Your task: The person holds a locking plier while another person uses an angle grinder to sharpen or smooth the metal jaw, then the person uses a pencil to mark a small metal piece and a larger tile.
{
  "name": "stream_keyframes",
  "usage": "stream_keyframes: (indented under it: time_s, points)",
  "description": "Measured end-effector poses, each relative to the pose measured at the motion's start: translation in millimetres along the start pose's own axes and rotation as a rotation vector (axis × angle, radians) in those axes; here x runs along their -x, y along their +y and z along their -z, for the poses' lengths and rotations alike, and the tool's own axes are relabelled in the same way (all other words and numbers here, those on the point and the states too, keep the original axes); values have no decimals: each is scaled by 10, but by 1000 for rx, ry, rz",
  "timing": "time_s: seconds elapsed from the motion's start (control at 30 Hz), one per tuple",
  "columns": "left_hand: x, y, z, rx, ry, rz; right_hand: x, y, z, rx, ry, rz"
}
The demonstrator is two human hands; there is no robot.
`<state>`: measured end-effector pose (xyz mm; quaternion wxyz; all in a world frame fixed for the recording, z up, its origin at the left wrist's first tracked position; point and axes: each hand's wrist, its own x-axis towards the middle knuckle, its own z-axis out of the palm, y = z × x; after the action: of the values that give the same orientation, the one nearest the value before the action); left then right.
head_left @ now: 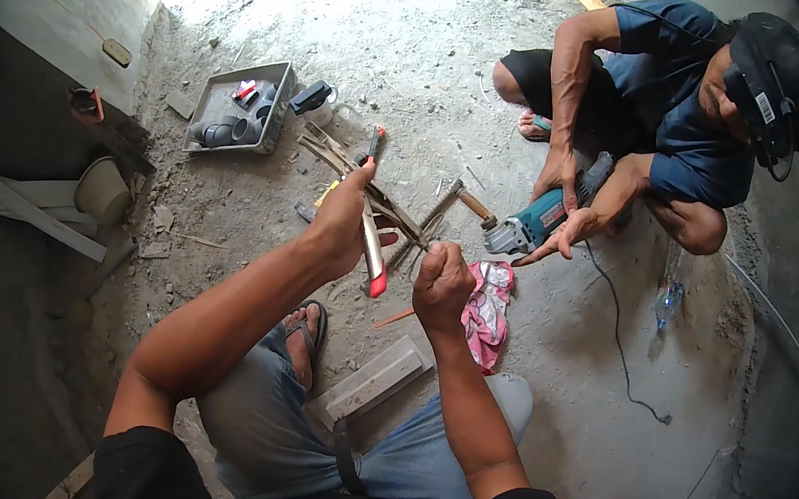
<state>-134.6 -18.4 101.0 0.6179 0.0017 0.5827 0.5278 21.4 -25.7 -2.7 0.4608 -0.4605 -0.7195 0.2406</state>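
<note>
Work mid-way: left hand (342, 227) grips red-handled metal pliers (373, 236), right hand (442, 285) fisted on thin metal strip (394, 211) just beside; cut unfinished.

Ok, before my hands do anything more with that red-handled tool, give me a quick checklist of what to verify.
1. Left hand grips the red-handled tool: ok.
2. Right hand closed on a small piece at the tool: ok; what the piece is, cannot tell.
3. Tool's jaws seated on the piece: cannot tell.
4. Co-worker's angle grinder apart from your hands: ok, though close.
5. Hammer and pink rag out of the way: ok.
</note>
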Motion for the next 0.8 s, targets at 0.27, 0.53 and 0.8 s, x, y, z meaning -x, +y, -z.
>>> stream_keyframes:
  time_s: [0.27, 0.53, 0.8]
  points:
    - [39, -63, -42, -26, 42, -49, -29, -68, 28, -81, -55, -184]
    - [37, -136, 1, -156, -52, -175, 117, -53, -93, -620, -70, -762]
    - [46, -21, 98, -157, -334, -219, 9, -188, 260, -572, -194, -428]
